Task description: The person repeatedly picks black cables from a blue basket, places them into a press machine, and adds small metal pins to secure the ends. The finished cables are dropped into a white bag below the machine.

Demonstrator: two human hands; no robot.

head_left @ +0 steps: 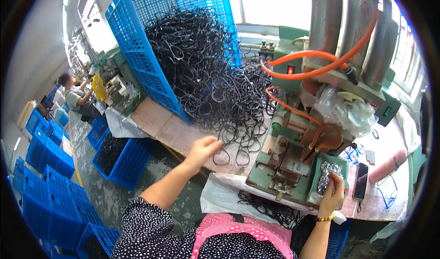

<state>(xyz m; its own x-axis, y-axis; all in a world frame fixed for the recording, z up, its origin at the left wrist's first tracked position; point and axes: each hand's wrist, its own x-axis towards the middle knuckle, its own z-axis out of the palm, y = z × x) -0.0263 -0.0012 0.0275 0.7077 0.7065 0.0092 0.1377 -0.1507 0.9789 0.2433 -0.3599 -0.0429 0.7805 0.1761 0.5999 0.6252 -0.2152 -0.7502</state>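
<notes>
My left hand (pixel 201 154) is closed in a pinch at the near edge of a heap of black cord loops (pixel 197 61). From its fingertips one black cord loop (pixel 222 157) extends over the tabletop. My right hand (pixel 333 194), wearing a beaded bracelet, reaches into a green tray (pixel 344 167) of small shiny metal pieces (pixel 329 171). Its fingers are drawn together at the pieces, and whatever they grip is too small to make out. Between my hands stands a green bench machine (pixel 286 167) with a metal work area.
A tipped blue crate (pixel 153 61) spills the loops onto the table. Orange hoses (pixel 316 71) arch over the machine. At right lie a phone (pixel 360 181), a pink bottle (pixel 388 167) and blue-framed glasses (pixel 388 195). Blue crates (pixel 59 208) line the floor; another person (pixel 75 98) works far left.
</notes>
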